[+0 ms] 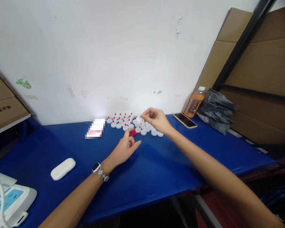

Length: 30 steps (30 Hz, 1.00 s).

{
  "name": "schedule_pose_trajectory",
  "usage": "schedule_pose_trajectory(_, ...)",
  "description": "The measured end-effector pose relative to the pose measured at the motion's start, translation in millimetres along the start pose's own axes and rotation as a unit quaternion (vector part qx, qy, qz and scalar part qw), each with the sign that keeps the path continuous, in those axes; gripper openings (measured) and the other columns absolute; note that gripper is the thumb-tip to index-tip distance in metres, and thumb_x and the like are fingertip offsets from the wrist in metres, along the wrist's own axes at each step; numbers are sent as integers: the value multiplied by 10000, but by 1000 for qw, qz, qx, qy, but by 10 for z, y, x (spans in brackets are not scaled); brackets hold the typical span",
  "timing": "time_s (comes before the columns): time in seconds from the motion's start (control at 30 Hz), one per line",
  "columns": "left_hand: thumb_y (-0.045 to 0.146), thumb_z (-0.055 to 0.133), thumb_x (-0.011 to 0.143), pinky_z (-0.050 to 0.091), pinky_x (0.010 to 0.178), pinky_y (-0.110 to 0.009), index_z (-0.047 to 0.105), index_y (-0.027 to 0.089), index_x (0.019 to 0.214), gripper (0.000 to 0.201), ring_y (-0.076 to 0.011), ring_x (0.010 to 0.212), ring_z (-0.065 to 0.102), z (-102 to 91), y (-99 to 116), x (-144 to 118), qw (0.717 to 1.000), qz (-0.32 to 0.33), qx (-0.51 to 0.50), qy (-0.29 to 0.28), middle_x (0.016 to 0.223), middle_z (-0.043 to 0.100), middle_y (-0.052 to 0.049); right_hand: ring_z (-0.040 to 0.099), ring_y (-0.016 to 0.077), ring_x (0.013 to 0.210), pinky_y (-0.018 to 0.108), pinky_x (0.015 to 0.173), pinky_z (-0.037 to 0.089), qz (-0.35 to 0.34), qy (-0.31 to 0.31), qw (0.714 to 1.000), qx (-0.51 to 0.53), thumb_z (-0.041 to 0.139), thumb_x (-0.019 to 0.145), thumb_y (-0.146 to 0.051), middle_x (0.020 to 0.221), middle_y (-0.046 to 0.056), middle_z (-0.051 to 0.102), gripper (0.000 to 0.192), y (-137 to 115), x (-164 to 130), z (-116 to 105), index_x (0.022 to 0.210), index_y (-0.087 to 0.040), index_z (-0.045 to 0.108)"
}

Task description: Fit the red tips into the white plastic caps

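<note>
Blue table (156, 167) against a white wall (109, 47); cardboard at right. My right hand (156, 119) pinches a white cap (139, 120) above the cap cluster (130, 124). My left hand (125, 148) rests beside red plugs (133, 133), fingers loosely curled, holding nothing visible.

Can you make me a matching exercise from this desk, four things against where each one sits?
Things:
1. phone
2. white case
3. red pieces
4. bottle

Places:
A. leaning in the far right corner, beside the black bag
B. near left of the table, alone
C. just beyond the left hand
D. flat, just in front of the bottle

Pairs: 1-D, 2-B, 3-C, 4-A
</note>
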<state>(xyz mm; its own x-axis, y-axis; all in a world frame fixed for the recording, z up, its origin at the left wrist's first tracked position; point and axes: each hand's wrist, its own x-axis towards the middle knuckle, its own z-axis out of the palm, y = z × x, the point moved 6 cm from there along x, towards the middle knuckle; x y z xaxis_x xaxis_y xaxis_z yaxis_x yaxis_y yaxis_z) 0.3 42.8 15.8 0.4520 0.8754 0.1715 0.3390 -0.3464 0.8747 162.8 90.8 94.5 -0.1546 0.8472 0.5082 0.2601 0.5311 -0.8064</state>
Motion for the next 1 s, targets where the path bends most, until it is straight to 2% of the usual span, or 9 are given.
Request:
schedule_pose_trajectory(0.1, 493, 510, 933, 342, 568, -238, 402, 211, 1326, 496, -102, 559, 405, 1, 0, -27, 1000, -8, 17, -22, 631, 425, 86, 627, 122, 624, 221, 601, 466, 2, 27, 996, -87, 693, 791, -256, 698, 33, 695, 125, 174, 461, -170, 796, -138, 653)
schedule_pose_trajectory(0.17, 493, 508, 933, 336, 576, -243, 462, 207, 1256, 434, -106, 566, 407, 2, 28, -36, 999, -3, 34, -30, 627, 424, 82, 643, 122, 630, 213, 616, 469, 25, 13, 986, -163, 668, 791, -191, 680, 38, 704, 67, 350, 741, -171, 773, -127, 665)
schedule_pose_trajectory(0.33, 493, 487, 937, 347, 593, -251, 564, 205, 1099, 340, -117, 593, 421, -2, 76, -43, 998, 10, 54, -30, 652, 429, 61, 675, 132, 711, 196, 656, 474, 75, -74, 939, -326, 625, 805, -125, 757, 69, 747, 97, 723, 1111, 89, 804, -106, 720)
schedule_pose_trajectory(0.47, 479, 495, 933, 354, 580, -252, 583, 206, 1071, 318, -119, 590, 438, -2, 59, -39, 998, 8, 57, -31, 658, 460, 53, 679, 157, 735, 203, 676, 478, 80, -118, 924, -355, 668, 741, -100, 773, 83, 757, 85, 885, 1180, 275, 762, -102, 750)
schedule_pose_trajectory(0.63, 483, 506, 929, 369, 576, -251, 588, 216, 1070, 313, -121, 591, 460, 19, 41, -35, 998, 12, 57, -37, 670, 488, 47, 676, 168, 776, 207, 723, 480, 82, -154, 906, -386, 683, 708, -90, 834, 96, 765, 120, 1016, 1186, 378, 791, -103, 769)
schedule_pose_trajectory(0.87, 475, 494, 937, 360, 566, -246, 590, 214, 1046, 300, -121, 590, 452, 5, 57, -39, 997, 14, 67, -32, 668, 479, 45, 680, 170, 798, 205, 744, 485, 72, -174, 899, -394, 675, 722, -108, 874, 95, 770, 158, 970, 1146, 490, 841, -112, 778)
schedule_pose_trajectory(1.0, 461, 445, 961, 332, 560, -248, 577, 201, 914, 295, -120, 582, 432, -50, 16, -2, 995, 28, 97, -16, 648, 477, 40, 684, 171, 773, 205, 704, 480, 78, -181, 900, -390, 673, 729, -114, 836, 99, 770, 142, 956, 1145, 494, 818, -104, 783)
